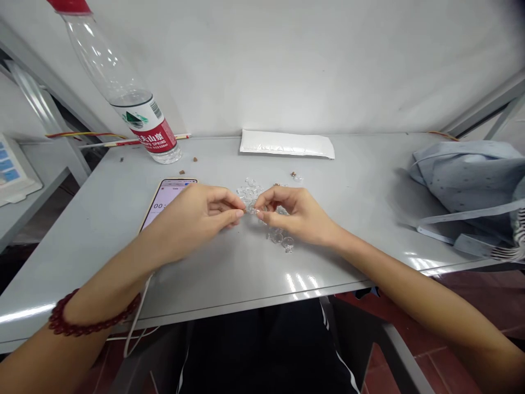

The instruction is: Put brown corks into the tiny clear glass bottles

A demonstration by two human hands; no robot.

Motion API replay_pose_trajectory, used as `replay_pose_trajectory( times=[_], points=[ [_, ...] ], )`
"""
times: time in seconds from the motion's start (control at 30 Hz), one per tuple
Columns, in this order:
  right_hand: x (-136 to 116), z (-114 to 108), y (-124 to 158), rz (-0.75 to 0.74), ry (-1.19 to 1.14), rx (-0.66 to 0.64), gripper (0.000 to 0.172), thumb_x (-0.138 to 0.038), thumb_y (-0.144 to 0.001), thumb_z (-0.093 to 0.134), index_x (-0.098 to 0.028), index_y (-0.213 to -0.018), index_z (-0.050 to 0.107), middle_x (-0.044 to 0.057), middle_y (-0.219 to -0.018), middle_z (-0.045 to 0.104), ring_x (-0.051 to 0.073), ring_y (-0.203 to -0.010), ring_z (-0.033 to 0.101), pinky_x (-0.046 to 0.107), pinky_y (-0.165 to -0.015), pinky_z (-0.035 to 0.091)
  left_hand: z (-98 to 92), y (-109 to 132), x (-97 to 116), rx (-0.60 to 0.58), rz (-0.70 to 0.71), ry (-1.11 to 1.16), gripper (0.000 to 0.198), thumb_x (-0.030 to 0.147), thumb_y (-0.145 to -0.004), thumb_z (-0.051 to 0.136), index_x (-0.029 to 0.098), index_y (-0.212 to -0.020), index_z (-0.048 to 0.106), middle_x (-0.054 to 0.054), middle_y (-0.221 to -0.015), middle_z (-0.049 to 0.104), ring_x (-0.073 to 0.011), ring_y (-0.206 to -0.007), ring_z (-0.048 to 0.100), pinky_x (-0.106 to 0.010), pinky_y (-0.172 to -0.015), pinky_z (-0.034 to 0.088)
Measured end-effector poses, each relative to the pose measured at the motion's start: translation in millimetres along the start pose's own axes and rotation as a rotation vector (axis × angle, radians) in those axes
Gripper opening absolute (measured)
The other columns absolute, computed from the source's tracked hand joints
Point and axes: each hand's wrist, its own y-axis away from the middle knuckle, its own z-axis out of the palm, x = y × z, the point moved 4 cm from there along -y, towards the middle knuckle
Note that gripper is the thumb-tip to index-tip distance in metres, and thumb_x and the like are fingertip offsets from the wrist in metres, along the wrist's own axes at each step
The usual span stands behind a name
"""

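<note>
Over the grey tabletop, both my hands meet fingertip to fingertip. My right hand (293, 210) pinches a small clear plastic piece (253, 210) between thumb and forefinger. Thumb and forefinger of my left hand (209, 216) are pressed together at its left side; a tiny brownish bit seems to show there, too small to name. Around and beneath my right hand lies a loose pile of clear plastic pieces (278, 238), some with round heads. Part of the pile is hidden by the fingers. Another clear piece (298, 178) with a brown bit lies just behind.
A water bottle (158, 131) stands at the back left. Below it lies a phone (162, 200) showing a timer, with a white cable (141, 306). A white packet (287, 144) rests against the wall. A light blue cloth bag (467, 180) is at the right.
</note>
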Motion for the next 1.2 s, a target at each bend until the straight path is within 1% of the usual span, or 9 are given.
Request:
replay_pose_trajectory(
  times=[0.1, 0.27, 0.53, 0.73, 0.83, 0.9, 0.97, 1.07, 1.2],
  points=[
    [3.8, 1.0, -1.6, 0.063, -0.261, -0.059, 0.011, -0.026, -0.084, 0.071, -0.016, -0.088, 0.069, 0.001, -0.082, 0.069, 0.012, -0.073, 0.059, 0.028, -0.070, 0.048, -4.3, 0.5, -0.6, -0.018, -0.064, 0.104, 0.016, 0.035, -0.079, 0.067, 0.023, -0.087, 0.074, -0.001, -0.077, 0.077, -0.0193, -0.078, 0.073, -0.028, -0.071, 0.060],
    [9.8, 5.8, -3.4, 0.106, -0.521, -0.121, 0.005, -0.020, -0.082, 0.073, -0.018, -0.087, 0.071, -0.001, -0.083, 0.072, 0.012, -0.082, 0.067, 0.029, -0.082, 0.051, -3.2, 0.5, 2.4, -0.032, -0.046, 0.179, 0.012, 0.033, -0.077, 0.071, 0.024, -0.084, 0.076, 0.001, -0.075, 0.078, -0.0180, -0.078, 0.074, -0.024, -0.073, 0.061],
    [11.3, 10.8, -2.5, 0.102, -0.776, -0.263, 0.009, -0.023, -0.082, 0.076, -0.017, -0.088, 0.073, 0.000, -0.079, 0.072, 0.012, -0.080, 0.068, 0.031, -0.088, 0.052, 1.0, -4.0, 3.7, -0.120, 0.075, 0.387, 0.005, 0.027, -0.077, 0.075, 0.024, -0.081, 0.076, 0.002, -0.071, 0.076, -0.0145, -0.067, 0.072, -0.021, -0.065, 0.060],
    [2.4, 9.1, 1.8, -0.030, -0.818, -0.235, 0.011, -0.027, -0.085, 0.075, -0.018, -0.090, 0.071, 0.000, -0.079, 0.071, 0.013, -0.079, 0.068, 0.033, -0.085, 0.054, 3.9, -0.7, 9.9, -0.033, 0.200, 0.460, 0.009, 0.030, -0.077, 0.079, 0.023, -0.077, 0.073, 0.001, -0.070, 0.073, -0.0130, -0.061, 0.068, -0.022, -0.060, 0.058],
    [-1.5, 4.7, 3.4, -0.084, -0.699, -0.194, 0.011, -0.028, -0.088, 0.071, -0.018, -0.092, 0.068, 0.000, -0.080, 0.070, 0.014, -0.080, 0.067, 0.033, -0.082, 0.054, 1.1, 1.8, 14.0, 0.043, 0.229, 0.349, 0.011, 0.032, -0.080, 0.076, 0.023, -0.075, 0.073, 0.002, -0.067, 0.071, -0.0134, -0.061, 0.067, -0.023, -0.060, 0.056],
    [-3.3, -0.3, 4.2, -0.122, -0.508, -0.123, 0.010, -0.027, -0.090, 0.068, -0.018, -0.094, 0.066, 0.001, -0.084, 0.070, 0.014, -0.081, 0.066, 0.032, -0.081, 0.053, -1.7, 2.1, 13.5, 0.087, 0.217, 0.196, 0.012, 0.035, -0.083, 0.072, 0.024, -0.079, 0.073, 0.003, -0.065, 0.069, -0.0132, -0.059, 0.064, -0.024, -0.058, 0.053],
    [-5.8, -7.0, 5.2, -0.202, -0.184, -0.006, 0.008, -0.025, -0.092, 0.064, -0.018, -0.094, 0.064, 0.003, -0.090, 0.069, 0.015, -0.083, 0.063, 0.033, -0.080, 0.051, -4.2, 1.8, 9.5, 0.104, 0.211, -0.028, 0.014, 0.035, -0.087, 0.065, 0.025, -0.082, 0.074, 0.003, -0.067, 0.069, -0.0133, -0.059, 0.061, -0.025, -0.057, 0.048],
    [-7.1, -13.7, 5.4, -0.342, 0.391, 0.130, 0.008, -0.019, -0.095, 0.054, -0.017, -0.096, 0.062, 0.008, -0.096, 0.069, 0.019, -0.086, 0.057, 0.036, -0.080, 0.047, -3.1, 0.9, -2.5, 0.053, 0.236, -0.391, 0.018, 0.030, -0.090, 0.056, 0.027, -0.085, 0.073, 0.002, -0.075, 0.071, -0.0160, -0.065, 0.062, -0.029, -0.061, 0.045],
    [10.4, -17.5, -2.8, -0.279, 0.834, 0.074, 0.019, -0.010, -0.094, 0.044, -0.013, -0.098, 0.062, 0.013, -0.095, 0.069, 0.025, -0.091, 0.053, 0.041, -0.081, 0.044, 6.8, 1.1, -15.5, -0.020, 0.245, -0.676, 0.020, 0.030, -0.091, 0.051, 0.025, -0.091, 0.071, -0.002, -0.090, 0.072, -0.0218, -0.077, 0.065, -0.033, -0.065, 0.044]
  ],
)
